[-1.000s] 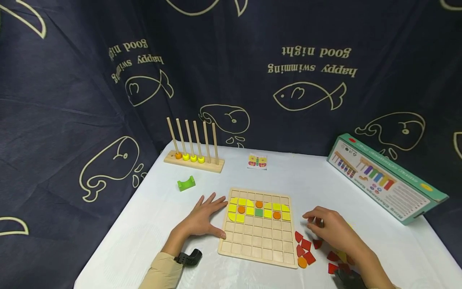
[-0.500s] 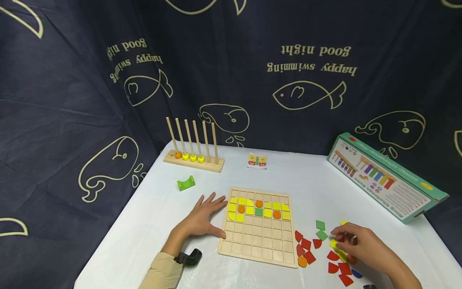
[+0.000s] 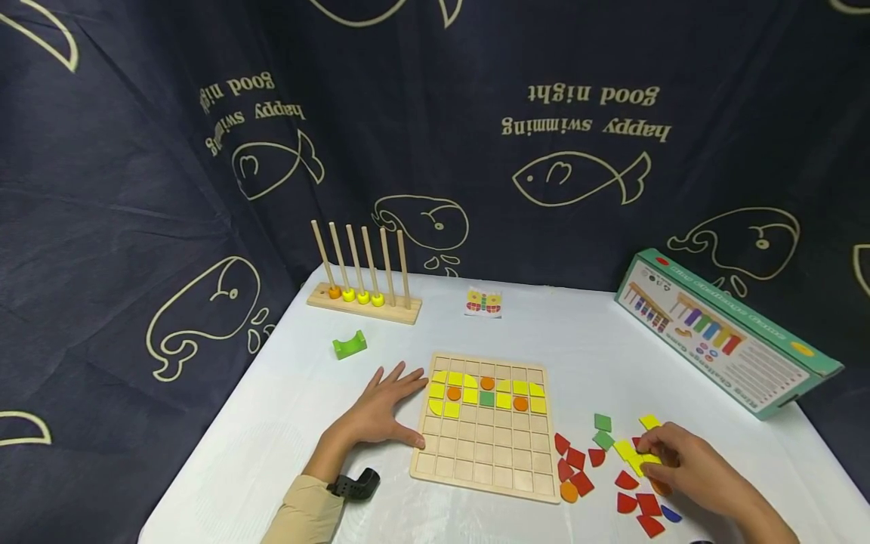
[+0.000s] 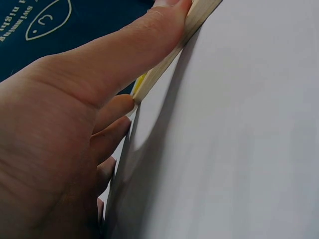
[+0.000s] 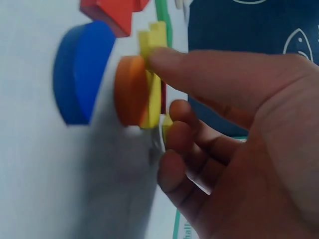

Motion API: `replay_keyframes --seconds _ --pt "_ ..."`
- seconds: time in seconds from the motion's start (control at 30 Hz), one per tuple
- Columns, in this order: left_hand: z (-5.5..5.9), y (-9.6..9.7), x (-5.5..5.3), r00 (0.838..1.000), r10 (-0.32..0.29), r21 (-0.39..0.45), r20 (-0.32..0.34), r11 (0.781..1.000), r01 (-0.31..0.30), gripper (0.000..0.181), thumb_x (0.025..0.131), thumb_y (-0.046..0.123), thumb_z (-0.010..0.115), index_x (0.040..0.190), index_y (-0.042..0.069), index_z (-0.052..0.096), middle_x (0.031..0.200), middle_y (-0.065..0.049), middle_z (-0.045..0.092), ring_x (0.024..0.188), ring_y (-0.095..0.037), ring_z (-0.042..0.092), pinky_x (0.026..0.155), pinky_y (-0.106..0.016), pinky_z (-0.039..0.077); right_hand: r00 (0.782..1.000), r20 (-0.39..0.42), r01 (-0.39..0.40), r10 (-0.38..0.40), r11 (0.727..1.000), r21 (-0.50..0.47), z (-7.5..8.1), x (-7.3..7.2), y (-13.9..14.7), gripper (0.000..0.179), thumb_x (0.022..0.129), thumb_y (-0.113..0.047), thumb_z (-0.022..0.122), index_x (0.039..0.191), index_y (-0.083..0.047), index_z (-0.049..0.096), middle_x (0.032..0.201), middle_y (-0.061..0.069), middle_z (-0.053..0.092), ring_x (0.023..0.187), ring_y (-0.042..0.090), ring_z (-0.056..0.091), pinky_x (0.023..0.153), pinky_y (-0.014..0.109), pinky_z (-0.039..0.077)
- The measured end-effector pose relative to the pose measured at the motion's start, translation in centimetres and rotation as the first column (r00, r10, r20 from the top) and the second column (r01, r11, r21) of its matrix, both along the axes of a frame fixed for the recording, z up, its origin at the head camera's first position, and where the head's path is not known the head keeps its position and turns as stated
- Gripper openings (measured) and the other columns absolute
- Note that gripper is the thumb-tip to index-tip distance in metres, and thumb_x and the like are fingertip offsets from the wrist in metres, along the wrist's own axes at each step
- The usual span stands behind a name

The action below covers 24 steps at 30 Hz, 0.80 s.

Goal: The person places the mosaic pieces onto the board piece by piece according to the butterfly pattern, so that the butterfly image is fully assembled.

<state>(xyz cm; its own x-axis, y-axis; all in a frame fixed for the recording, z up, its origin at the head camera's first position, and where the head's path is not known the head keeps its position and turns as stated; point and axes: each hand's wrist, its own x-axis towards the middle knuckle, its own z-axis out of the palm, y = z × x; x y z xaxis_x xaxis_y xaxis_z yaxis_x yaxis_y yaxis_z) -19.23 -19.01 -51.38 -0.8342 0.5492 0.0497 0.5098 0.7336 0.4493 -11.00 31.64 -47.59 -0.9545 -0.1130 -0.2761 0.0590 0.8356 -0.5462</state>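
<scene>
Looks like a mosaic about half done, going by the little butterfly picture card (image 3: 483,303) at the far side of the bench (image 3: 557,332). On the wooden grid board (image 3: 503,459), the left yellow wing (image 3: 451,409) seems filled in, with an orange disc (image 3: 487,384) and one green square (image 3: 486,399) down the middle. I'd guess the right wing still needs its lower yellow bits, then more green, then the red part; the near rows are bare. Loose red pieces (image 3: 575,458) and green pieces (image 3: 603,422) wait right of the board. Left hand (image 3: 377,412) is spread against the board's left edge. Right hand (image 3: 700,465) has curled fingers at the loose yellow pieces (image 3: 623,451); can't tell if it's gripping one.
</scene>
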Motion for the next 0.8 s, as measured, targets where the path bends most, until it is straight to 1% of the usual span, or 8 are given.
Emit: replay_keyframes --seconds 0.1,0.2,0.27,0.37,0.5,0.63,0.7,0.8 --pt "0.0 0.0 0.0 1.0 0.001 0.005 0.001 1.0 -0.001 0.112 0.056 0.078 0.071 0.148 0.022 0.041 0.155 0.004 0.028 0.145 -0.026 0.008 0.114 -0.051 -0.001 0.999 -0.041 -0.013 0.013 1.0 0.006 -0.2 -0.3 -0.1 0.02 0.079 -0.018 0.079 0.097 -0.014 0.069 0.086 0.002 0.053 0.078 0.017 0.05 0.066 0.023 0.051" --pt "0.1 0.0 0.1 1.0 -0.002 0.012 0.0 1.0 0.002 0.111 0.056 0.077 0.072 0.148 0.022 0.041 0.155 0.004 0.028 0.145 -0.027 0.009 0.114 -0.052 -0.001 0.998 -0.063 -0.019 0.02 1.0 0.01 -0.4 -0.6 -0.2 0.019 0.081 -0.015 0.076 0.099 -0.013 0.07 0.087 0.001 0.054 0.078 0.017 0.051 0.066 0.022 0.051" --pt "0.2 0.0 0.1 1.0 -0.008 0.02 -0.001 1.0 0.008 0.11 0.057 0.075 0.073 0.148 0.021 0.041 0.155 0.003 0.029 0.145 -0.028 0.009 0.114 -0.053 0.0 0.998 -0.059 -0.023 0.024 1.0 0.012 -0.5 -0.7 -0.2 0.021 0.081 -0.014 0.076 0.101 -0.011 0.07 0.087 0.001 0.054 0.079 0.018 0.05 0.065 0.023 0.051" --pt "0.2 0.0 0.2 1.0 -0.011 0.017 -0.005 1.0 0.011 0.109 0.058 0.075 0.073 0.148 0.021 0.042 0.155 0.003 0.029 0.145 -0.028 0.009 0.114 -0.054 0.0 1.0 -0.03 -0.003 0.004 1.0 0.025 -0.5 -1.0 -0.4 0.025 0.077 -0.014 0.079 0.1 -0.011 0.071 0.088 0.001 0.054 0.08 0.018 0.05 0.067 0.024 0.051" --pt "0.3 0.0 0.2 1.0 -0.006 0.007 -0.005 1.0 0.006 0.11 0.057 0.076 0.073 0.148 0.022 0.041 0.155 0.005 0.029 0.145 -0.027 0.009 0.114 -0.052 0.0 1.0 -0.01 0.01 -0.009 0.998 0.057 -0.3 -1.3 -0.7 0.032 0.072 -0.022 0.083 0.099 -0.011 0.071 0.088 0.002 0.053 0.079 0.018 0.05 0.071 0.028 0.053" --pt "0.3 0.0 0.2 1.0 -0.003 0.006 -0.003 1.0 0.003 0.11 0.057 0.076 0.073 0.148 0.021 0.041 0.155 0.004 0.029 0.145 -0.027 0.009 0.114 -0.052 -0.001 0.999 -0.024 0.026 -0.024 0.997 0.077 -0.3 -1.5 -1.2 0.039 0.069 -0.033 0.086 0.098 -0.012 0.071 0.089 0.001 0.055 0.077 0.017 0.052 0.076 0.033 0.056" --pt "0.3 0.0 0.2 1.0 -0.004 0.008 -0.005 1.0 0.004 0.111 0.057 0.076 0.073 0.147 0.02 0.042 0.155 0.004 0.029 0.145 -0.028 0.009 0.114 -0.053 0.0 0.999 -0.034 0.021 -0.018 0.997 0.08 -0.4 -1.7 -1.4 0.041 0.068 -0.037 0.086 0.099 -0.013 0.071 0.09 0.0 0.056 0.077 0.016 0.053 0.079 0.036 0.056" --pt "0.3 0.0 0.2 1.0 -0.006 0.012 -0.004 1.0 0.006 0.111 0.057 0.076 0.073 0.147 0.02 0.042 0.154 0.003 0.03 0.145 -0.028 0.01 0.114 -0.054 0.0 0.999 -0.042 0.012 -0.008 0.996 0.087 -0.5 -2.0 -1.6 0.042 0.067 -0.038 0.086 0.099 -0.014 0.072 0.09 0.0 0.057 0.077 0.016 0.053 0.078 0.035 0.056"
